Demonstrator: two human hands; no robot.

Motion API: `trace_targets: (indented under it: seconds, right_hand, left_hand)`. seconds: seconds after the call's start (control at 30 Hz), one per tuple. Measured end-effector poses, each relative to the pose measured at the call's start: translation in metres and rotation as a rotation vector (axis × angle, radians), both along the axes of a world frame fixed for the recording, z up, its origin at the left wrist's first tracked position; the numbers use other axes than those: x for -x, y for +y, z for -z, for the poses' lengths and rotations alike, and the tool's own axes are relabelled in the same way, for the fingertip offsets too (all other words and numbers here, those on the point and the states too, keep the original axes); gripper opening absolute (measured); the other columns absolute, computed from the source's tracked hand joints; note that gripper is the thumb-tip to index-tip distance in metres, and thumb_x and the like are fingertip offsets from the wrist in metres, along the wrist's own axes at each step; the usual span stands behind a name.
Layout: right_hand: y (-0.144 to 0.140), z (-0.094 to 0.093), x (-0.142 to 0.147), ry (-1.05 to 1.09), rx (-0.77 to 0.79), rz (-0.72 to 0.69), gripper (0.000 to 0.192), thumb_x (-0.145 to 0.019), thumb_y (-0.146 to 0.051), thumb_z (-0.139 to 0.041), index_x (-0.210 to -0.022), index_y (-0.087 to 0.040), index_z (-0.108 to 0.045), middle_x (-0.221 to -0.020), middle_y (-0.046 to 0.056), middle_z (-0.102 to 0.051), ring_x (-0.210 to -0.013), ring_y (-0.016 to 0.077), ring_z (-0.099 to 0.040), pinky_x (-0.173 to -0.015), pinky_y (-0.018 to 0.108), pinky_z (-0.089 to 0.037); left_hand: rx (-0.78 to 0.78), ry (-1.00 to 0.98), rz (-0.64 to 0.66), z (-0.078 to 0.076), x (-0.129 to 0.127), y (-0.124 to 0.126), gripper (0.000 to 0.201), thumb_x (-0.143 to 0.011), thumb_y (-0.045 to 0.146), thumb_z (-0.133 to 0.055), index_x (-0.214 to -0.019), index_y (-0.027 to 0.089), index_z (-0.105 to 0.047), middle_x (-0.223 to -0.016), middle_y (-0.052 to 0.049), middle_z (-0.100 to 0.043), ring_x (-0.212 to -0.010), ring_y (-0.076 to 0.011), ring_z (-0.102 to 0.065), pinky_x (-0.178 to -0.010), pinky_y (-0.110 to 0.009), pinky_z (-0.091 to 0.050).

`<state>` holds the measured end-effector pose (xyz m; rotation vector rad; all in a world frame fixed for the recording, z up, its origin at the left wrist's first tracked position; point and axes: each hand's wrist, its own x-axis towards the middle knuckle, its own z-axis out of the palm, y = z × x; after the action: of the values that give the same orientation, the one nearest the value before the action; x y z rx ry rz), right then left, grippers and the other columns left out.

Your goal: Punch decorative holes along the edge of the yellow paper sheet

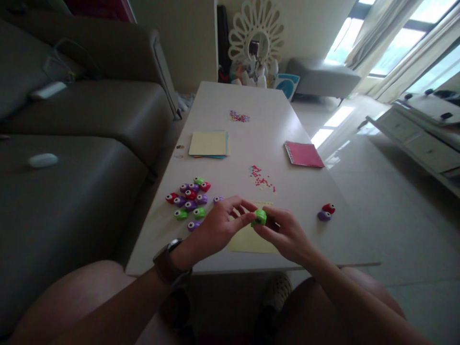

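A small green craft punch (259, 217) is pinched between my left hand (219, 226) and my right hand (283, 232), just above a pale yellow sheet of paper (247, 239) near the front edge of the white table (215, 105). My left wrist wears a dark watch (168, 261). To the left of my hands lies a cluster of several red, purple and green punches (189, 199). A red and a purple punch (326, 212) sit apart on the right.
Small heaps of coloured paper bits (261, 177) lie mid-table, with another heap of bits (239, 116) farther back. A yellow paper stack (209, 143) and a pink notebook (304, 154) lie beyond. A grey sofa (72, 143) runs along the left; a low cabinet (420, 139) stands at right.
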<state>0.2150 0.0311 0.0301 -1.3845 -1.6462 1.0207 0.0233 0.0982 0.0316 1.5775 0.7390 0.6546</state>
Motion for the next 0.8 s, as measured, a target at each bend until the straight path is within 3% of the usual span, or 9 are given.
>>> trace_targets:
  seconds: [0.43,0.8]
  right_hand:
    - [0.001,0.011,0.003,-0.017,0.04,-0.004,0.04,-0.089,-0.042,-0.064,-0.063,-0.02,-0.043,-0.059,-0.005,-0.033,-0.057,0.01,-0.029,-0.052,0.028,-0.021]
    - [-0.004,0.006,0.006,0.037,0.033,-0.024,0.035,-0.089,-0.041,-0.065,-0.066,-0.019,-0.05,-0.06,-0.004,-0.035,-0.057,0.0107,-0.031,-0.053,0.027,-0.023]
  left_hand:
    - [-0.231,0.104,0.151,0.003,0.003,-0.004,0.02,-0.105,0.032,-0.044,-0.098,0.019,-0.057,-0.096,-0.004,-0.061,-0.089,-0.0191,-0.055,-0.082,-0.033,-0.042]
    - [-0.081,0.009,0.201,0.004,0.006,-0.006,0.019,-0.102,0.037,-0.047,-0.1,0.019,-0.054,-0.091,-0.001,-0.054,-0.084,-0.0173,-0.049,-0.077,-0.031,-0.041]
